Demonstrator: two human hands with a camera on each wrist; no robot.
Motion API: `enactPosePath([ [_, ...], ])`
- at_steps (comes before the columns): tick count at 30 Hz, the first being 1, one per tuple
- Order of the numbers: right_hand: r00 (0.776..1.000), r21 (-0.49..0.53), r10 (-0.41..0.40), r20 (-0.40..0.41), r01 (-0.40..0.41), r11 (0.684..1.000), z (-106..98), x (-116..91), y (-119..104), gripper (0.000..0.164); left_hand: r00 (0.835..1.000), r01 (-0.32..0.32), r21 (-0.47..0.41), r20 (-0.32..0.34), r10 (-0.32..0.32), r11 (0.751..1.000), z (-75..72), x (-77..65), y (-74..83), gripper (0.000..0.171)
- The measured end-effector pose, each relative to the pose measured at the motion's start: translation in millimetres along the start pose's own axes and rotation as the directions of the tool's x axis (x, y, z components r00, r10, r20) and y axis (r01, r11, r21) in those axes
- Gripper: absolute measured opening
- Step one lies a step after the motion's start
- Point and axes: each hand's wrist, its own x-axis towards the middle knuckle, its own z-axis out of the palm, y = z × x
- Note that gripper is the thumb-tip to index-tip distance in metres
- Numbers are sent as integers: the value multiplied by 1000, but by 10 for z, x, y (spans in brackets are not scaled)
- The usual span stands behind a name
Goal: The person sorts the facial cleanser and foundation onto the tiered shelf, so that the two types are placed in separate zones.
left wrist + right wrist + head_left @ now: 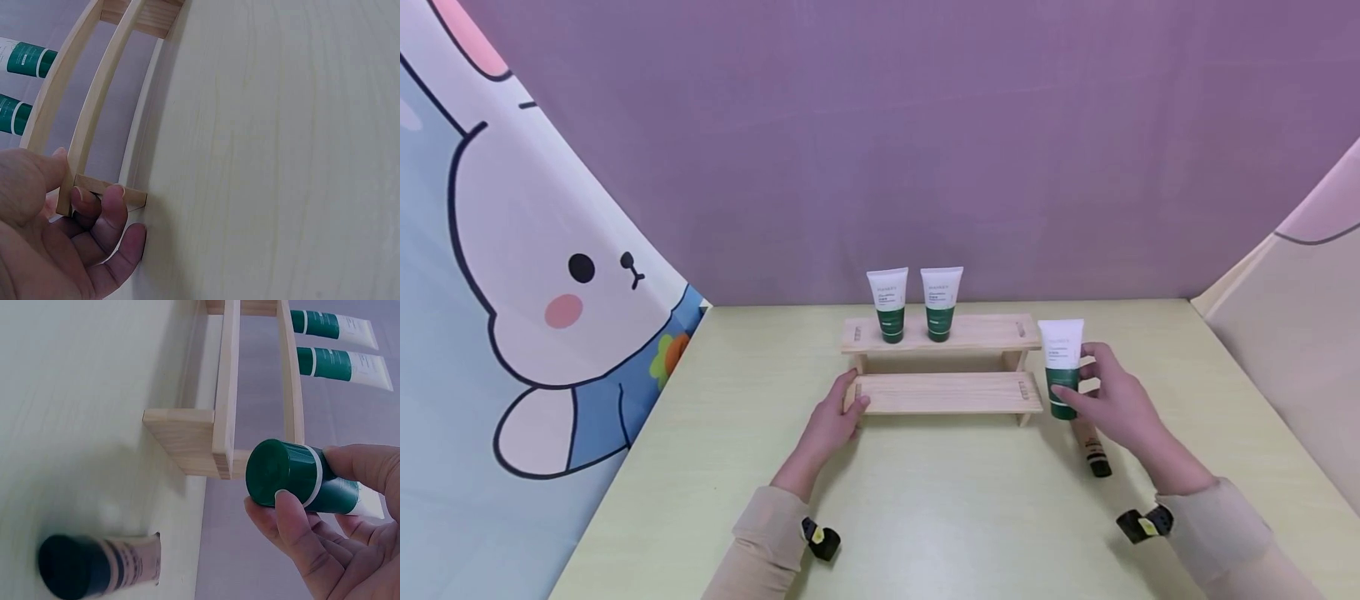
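Observation:
A two-tier wooden display rack (pixel 947 393) stands on the table. My left hand (pixel 835 414) grips the left end of its lower tier; in the left wrist view the thumb lies on one face of the board and the fingers curl round the other. Beside the rack's right end, my right hand (pixel 1118 402) holds a white and green squeeze tube (pixel 1063 357) upright, cap down, above the table. Two matching tubes, the left one (pixel 890 302) and the right one (pixel 940 302), stand cap down on the upper tier.
A brown tube with a black cap (pixel 1099 460) lies on the table (pixel 925 517) below my right hand. Behind the rack rises a purple backdrop (pixel 880 150). A cloth with a cartoon rabbit (pixel 527 292) hangs at the left.

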Motion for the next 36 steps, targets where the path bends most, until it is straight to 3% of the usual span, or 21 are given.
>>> enactPosePath([
  [22,998,57,-51,-21,52,997,44,179,-152,61,1000,-9,8,-3,9,1000,7,2,-5,56],
  [36,996,146,-86,-22,88,985,145,358,-288,60,1000,-9,17,-6,9,1000,13,4,-8,56],
])
